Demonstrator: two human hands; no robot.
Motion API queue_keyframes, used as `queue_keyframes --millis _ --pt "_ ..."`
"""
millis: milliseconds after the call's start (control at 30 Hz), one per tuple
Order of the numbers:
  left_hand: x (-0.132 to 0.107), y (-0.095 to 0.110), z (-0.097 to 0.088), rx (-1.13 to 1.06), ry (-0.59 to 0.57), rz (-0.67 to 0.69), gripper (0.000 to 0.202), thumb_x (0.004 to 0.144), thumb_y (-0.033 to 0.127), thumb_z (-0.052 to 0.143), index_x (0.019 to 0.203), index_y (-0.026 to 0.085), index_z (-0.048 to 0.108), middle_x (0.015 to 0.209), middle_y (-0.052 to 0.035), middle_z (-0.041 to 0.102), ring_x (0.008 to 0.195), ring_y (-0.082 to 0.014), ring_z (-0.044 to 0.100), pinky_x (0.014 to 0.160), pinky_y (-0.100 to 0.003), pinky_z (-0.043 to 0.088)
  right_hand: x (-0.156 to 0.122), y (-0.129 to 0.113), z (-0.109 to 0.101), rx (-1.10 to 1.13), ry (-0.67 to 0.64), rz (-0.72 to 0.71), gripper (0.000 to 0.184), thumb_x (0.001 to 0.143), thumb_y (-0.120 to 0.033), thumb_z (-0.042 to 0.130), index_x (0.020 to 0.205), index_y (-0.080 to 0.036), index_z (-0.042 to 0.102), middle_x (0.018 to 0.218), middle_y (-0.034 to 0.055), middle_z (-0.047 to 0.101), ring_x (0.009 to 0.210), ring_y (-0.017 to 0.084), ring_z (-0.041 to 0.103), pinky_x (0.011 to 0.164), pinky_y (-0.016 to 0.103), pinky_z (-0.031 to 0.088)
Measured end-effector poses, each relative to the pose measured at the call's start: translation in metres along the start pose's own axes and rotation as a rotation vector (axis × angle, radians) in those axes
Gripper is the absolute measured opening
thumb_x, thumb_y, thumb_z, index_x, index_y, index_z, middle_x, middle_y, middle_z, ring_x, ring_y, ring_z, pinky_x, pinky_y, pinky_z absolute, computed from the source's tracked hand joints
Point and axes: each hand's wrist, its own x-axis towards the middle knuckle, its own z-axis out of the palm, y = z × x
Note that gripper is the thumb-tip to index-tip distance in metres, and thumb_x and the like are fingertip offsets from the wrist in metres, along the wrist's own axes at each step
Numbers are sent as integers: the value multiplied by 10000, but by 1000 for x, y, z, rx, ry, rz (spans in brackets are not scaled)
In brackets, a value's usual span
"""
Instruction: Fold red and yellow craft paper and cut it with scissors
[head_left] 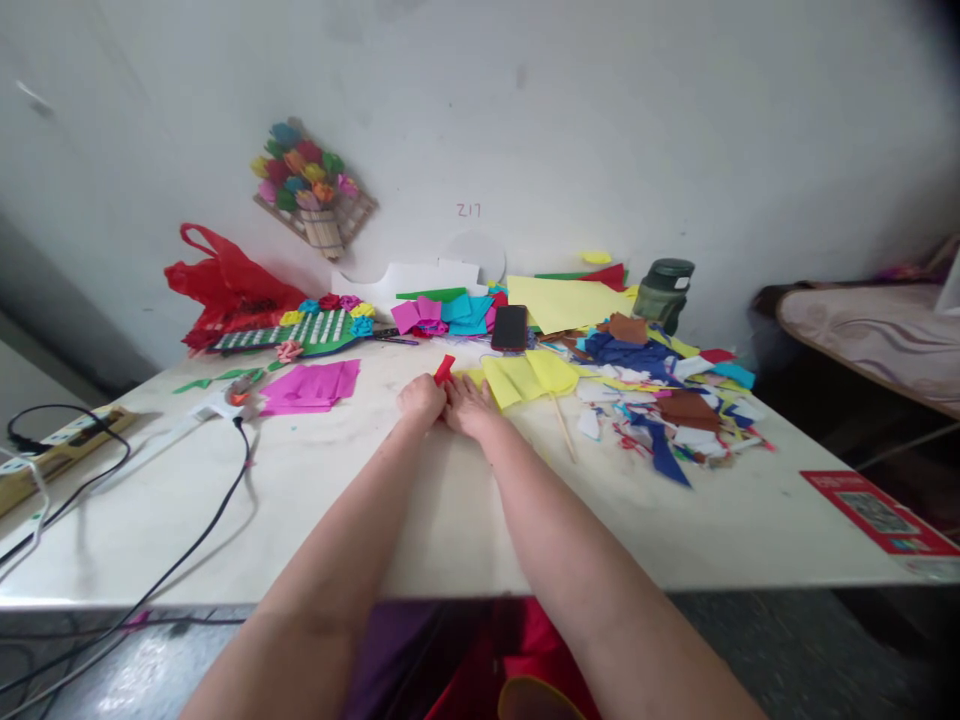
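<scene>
A strip of red crepe paper [445, 368] sticks up between my two hands at the middle of the white table. My left hand [422, 402] is closed on it, with the knuckles up; the paper's lower part is hidden. Close against it, my right hand [471, 405] lies with its fingers stretched out beside the red paper, the fingertips partly hidden. Just right of that hand lies creased yellow crepe paper [529, 378], and a thin wooden stick [564, 428] comes out from under it.
Paper scraps [675, 410] are heaped on the right, before a green bottle [664, 292]. A phone [510, 328] lies behind my hands. Pink paper [313, 386], a glue gun [234, 398] with its cord, paper roses [330, 302] and a red bag [225, 280] are on the left.
</scene>
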Motion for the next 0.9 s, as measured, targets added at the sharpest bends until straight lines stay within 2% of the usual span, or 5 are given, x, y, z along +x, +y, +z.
queue_keyframes --millis 267,433,667,800,900 --pt "5 -5 0 63 2 74 375 798 415 418 1008 174 614 1014 -152 641 951 -285 597 766 -359 443 0 -1 -2 4 -20 26 615 883 -395 148 1438 -130 128 1506 31 68 1373 231 13 1081 483 -17" --pt "8 -7 3 52 27 75 376 790 414 417 1002 168 606 1005 -162 640 939 -289 600 752 -364 445 -1 0 -3 30 9 17 624 884 -373 194 1425 -64 161 1498 89 116 1369 237 70 1096 424 56" --pt "7 -11 2 -25 27 48 359 797 411 408 985 181 609 998 -154 644 942 -278 598 751 -351 443 -3 -4 -13 52 282 -94 524 849 -232 287 1354 -106 351 1463 64 256 1316 194 244 1047 290 244" --pt "6 -12 2 -48 27 43 365 806 429 400 980 186 609 1021 -153 638 959 -283 592 755 -358 439 -11 8 -32 29 490 62 466 880 -233 232 1301 -186 426 1351 52 426 1191 200 393 953 302 342" --pt "6 -12 2 -64 29 53 356 807 432 406 977 195 610 1020 -145 640 955 -280 595 752 -355 439 -18 27 -45 21 581 352 439 868 -240 277 1241 -158 493 1247 120 499 1114 260 438 887 360 364"
